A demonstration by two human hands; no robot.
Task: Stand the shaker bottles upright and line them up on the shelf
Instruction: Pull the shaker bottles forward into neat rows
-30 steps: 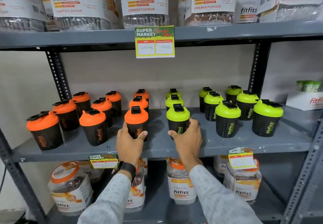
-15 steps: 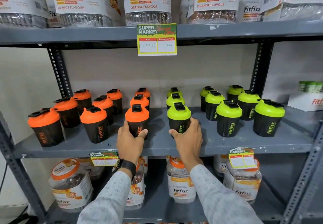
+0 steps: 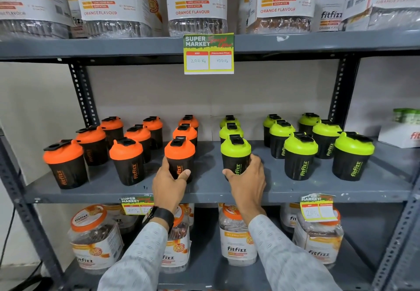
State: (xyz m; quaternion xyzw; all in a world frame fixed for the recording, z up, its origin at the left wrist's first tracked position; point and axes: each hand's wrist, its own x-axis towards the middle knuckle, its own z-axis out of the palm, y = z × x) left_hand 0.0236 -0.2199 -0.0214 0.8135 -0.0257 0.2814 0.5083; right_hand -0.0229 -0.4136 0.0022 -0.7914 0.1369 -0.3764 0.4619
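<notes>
Black shaker bottles stand upright in rows on the grey middle shelf (image 3: 270, 190), several with orange lids on the left and several with green lids on the right. My left hand (image 3: 169, 184) wraps the base of the front orange-lidded shaker (image 3: 179, 154) in the middle orange row. My right hand (image 3: 247, 182) grips the base of the front green-lidded shaker (image 3: 236, 152) in the neighbouring green row. Both held shakers stand upright on the shelf, about a hand's width apart.
Large fitfizz jars (image 3: 195, 2) fill the top shelf, and more jars (image 3: 236, 236) sit on the bottom one. A yellow price tag (image 3: 208, 53) hangs from the upper shelf edge. Perforated steel uprights (image 3: 83, 95) flank the bay. A white box (image 3: 400, 135) sits far right.
Both hands stay on the same two shakers. The whole scene has dropped slightly in the frame, so my head has tipped up a little.
</notes>
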